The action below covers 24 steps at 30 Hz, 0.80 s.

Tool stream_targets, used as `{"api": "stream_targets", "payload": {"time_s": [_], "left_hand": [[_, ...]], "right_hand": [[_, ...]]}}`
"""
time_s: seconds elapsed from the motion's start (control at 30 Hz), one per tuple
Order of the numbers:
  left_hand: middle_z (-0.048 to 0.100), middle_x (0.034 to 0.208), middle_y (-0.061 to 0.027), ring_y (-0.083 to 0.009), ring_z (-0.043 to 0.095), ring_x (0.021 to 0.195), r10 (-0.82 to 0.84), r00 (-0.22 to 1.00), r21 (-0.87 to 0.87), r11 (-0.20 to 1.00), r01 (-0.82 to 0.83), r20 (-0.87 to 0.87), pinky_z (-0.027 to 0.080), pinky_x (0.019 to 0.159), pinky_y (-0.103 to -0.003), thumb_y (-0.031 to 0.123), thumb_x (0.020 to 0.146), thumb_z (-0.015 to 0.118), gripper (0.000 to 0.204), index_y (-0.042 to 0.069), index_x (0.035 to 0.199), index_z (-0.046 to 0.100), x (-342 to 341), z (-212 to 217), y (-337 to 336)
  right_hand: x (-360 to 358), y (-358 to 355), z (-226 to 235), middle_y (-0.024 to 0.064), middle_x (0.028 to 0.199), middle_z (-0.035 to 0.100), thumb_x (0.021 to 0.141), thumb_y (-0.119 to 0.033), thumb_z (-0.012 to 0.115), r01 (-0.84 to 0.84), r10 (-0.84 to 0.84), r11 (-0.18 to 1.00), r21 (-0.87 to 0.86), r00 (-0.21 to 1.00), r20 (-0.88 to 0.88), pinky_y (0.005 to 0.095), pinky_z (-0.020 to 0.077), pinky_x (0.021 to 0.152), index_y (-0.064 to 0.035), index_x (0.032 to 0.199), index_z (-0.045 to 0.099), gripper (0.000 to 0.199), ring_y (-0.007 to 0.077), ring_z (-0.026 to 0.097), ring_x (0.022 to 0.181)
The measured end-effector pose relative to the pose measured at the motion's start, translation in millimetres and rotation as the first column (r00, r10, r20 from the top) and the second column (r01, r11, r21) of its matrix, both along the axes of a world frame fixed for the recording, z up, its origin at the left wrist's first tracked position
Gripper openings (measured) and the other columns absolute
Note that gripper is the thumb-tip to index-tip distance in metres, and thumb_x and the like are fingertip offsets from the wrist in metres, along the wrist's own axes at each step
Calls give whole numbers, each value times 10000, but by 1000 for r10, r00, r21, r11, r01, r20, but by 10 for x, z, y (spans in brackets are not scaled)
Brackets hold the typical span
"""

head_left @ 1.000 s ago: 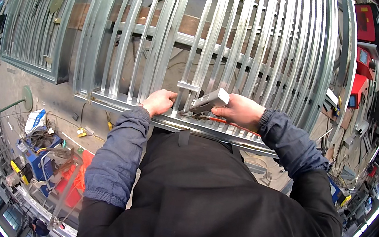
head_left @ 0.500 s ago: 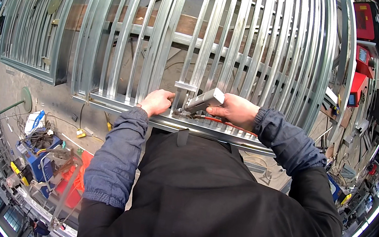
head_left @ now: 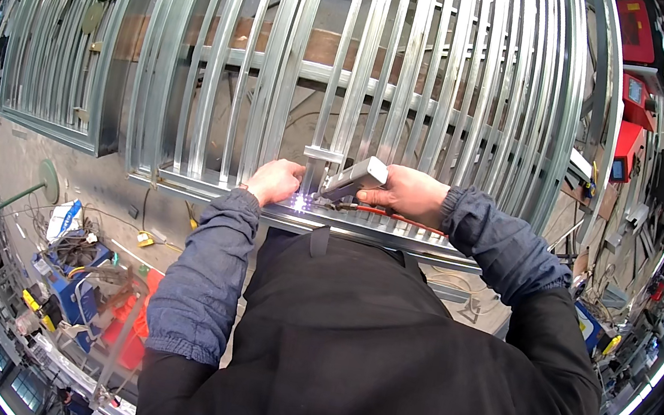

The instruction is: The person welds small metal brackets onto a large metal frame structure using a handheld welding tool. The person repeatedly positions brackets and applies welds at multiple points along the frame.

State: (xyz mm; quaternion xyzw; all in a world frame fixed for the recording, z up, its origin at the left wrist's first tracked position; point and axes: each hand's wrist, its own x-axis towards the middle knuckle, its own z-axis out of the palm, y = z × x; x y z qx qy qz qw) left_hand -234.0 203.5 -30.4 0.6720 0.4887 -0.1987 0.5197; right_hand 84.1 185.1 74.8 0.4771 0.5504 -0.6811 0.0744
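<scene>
Spark (head_left: 299,201) now flaring at torch tip: right hand (head_left: 404,193) is gripping grey welding torch (head_left: 354,179); left hand (head_left: 274,181) is pressing flat on steel frame (head_left: 363,228), so welding is beginning.

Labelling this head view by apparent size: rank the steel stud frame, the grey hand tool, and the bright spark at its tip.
1. Steel stud frame, filling the upper picture.
2. Grey hand tool, held in the right hand.
3. Spark, a small bright dot.

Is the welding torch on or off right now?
On. A bright spark glows at the tip of the welding torch in the right hand, on the metal frame.
</scene>
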Motion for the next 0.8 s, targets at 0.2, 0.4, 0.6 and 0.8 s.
{"api": "stream_targets", "payload": {"time_s": [0.2, 0.4, 0.6, 0.8], "left_hand": [[742, 1259, -238, -418, 698, 1193, -3, 1000, 23, 1000, 3, 16, 543, 1033, -423, 224, 1015, 613, 406, 32, 1360, 709, -11, -52, -23], [755, 1188, -236, -435, 701, 1157, 17, 999, 70, 997, -19, 31, 554, 999, -507, 229, 966, 559, 383, 86, 1261, 756, -21, -85, -71], [755, 1165, -241, -434, 712, 1103, -2, 1000, 65, 998, 2, 6, 556, 960, -454, 183, 986, 568, 394, 64, 1329, 722, 3, -76, -71], [738, 1183, -207, -419, 682, 1165, -35, 999, 177, 984, 34, 1, 539, 1010, -508, 194, 892, 577, 415, 98, 1248, 768, -18, -160, -117]], "right_hand": [[12, 15, -2, 190, 963, 772, 1040, -571, 669, -25, 24, 1000, 16, 999, 31, 449, 568, 859, -54, 1231, 759, 558, 325, 735, 893], [22, 18, -10, 200, 937, 766, 1033, -590, 668, -47, 46, 999, 0, 998, 51, 452, 571, 840, -40, 1213, 761, 586, 333, 732, 866], [37, -30, -54, 202, 921, 761, 1024, -613, 670, -18, 17, 999, 37, 1000, 8, 455, 572, 830, -29, 1203, 759, 617, 331, 731, 851], [47, -53, -87, 211, 928, 759, 1014, -623, 679, -21, 20, 999, 42, 1000, 19, 458, 572, 823, -14, 1186, 757, 637, 331, 732, 853]]}}
